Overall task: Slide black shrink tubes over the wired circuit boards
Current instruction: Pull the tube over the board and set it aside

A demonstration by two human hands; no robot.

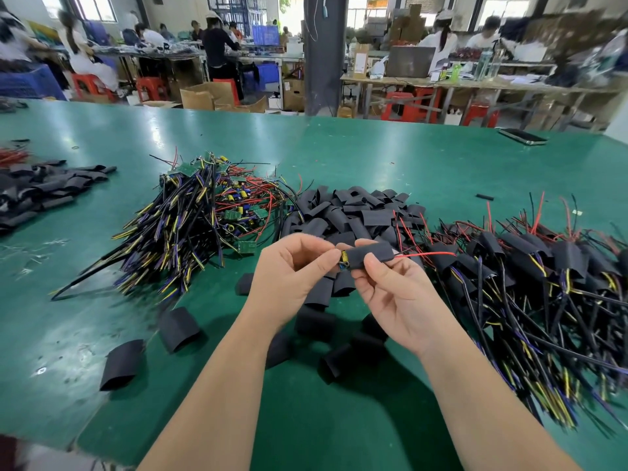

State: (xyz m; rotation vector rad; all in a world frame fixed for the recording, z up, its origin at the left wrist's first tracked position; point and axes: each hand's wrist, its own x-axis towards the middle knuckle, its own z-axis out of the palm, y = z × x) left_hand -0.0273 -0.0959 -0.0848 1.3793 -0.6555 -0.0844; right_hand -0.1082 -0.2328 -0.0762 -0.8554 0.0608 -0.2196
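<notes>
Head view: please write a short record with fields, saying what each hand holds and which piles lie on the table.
left hand: pinches the board end sticking out of the tube
right hand: pinches the black shrink tube; red wire leaves its right end
left pile: bare wired boards
middle pile: empty black tubes
right pile: sleeved boards
surface: green table

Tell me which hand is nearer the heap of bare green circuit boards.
Left. The left hand is just right of the heap; the right hand is farther right, gripping the black tube.
</notes>
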